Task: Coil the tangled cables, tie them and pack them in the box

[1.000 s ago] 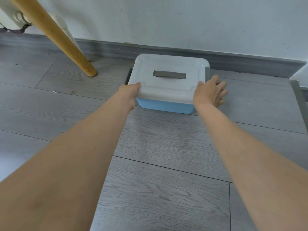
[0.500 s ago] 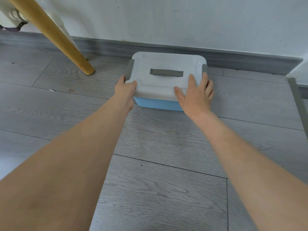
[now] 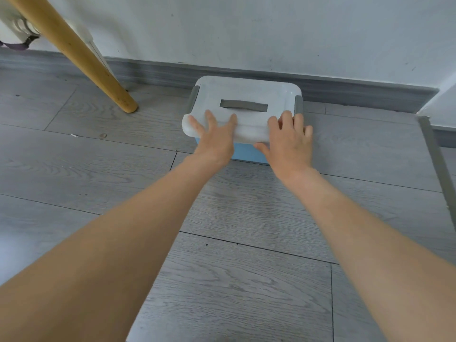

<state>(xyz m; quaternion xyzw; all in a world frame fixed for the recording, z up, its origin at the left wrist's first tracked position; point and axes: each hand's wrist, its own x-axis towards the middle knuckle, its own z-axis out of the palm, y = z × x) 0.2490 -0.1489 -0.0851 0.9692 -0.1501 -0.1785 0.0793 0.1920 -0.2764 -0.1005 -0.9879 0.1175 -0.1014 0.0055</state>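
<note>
Resting flat on the white lid [image 3: 249,95] of the box [image 3: 246,153], both hands lie with fingers straight and spread, grasping nothing. The left hand [image 3: 216,141] covers the lid's near left part, its fingers fanned toward the left corner and the middle. The right hand [image 3: 291,141] lies on the near right part, its fingertips [image 3: 286,117] just beside the grey latch [image 3: 299,104] on the right edge, its thumb reaching down over the lid's front rim. The box sits on the grey wood floor [image 3: 222,280], close to the grey skirting board [image 3: 357,92] under the white wall [image 3: 246,33]; its blue body shows only as a strip below the lid, between the 2 wrists. A grey recessed handle [image 3: 243,106] lies in the lid's middle, and a second grey latch [image 3: 193,97] is on the left edge. Both latches lie against the sides. A slanted wooden leg [image 3: 86,58] meets the floor well left of the box. No cables are visible; the lid hides the inside.
</note>
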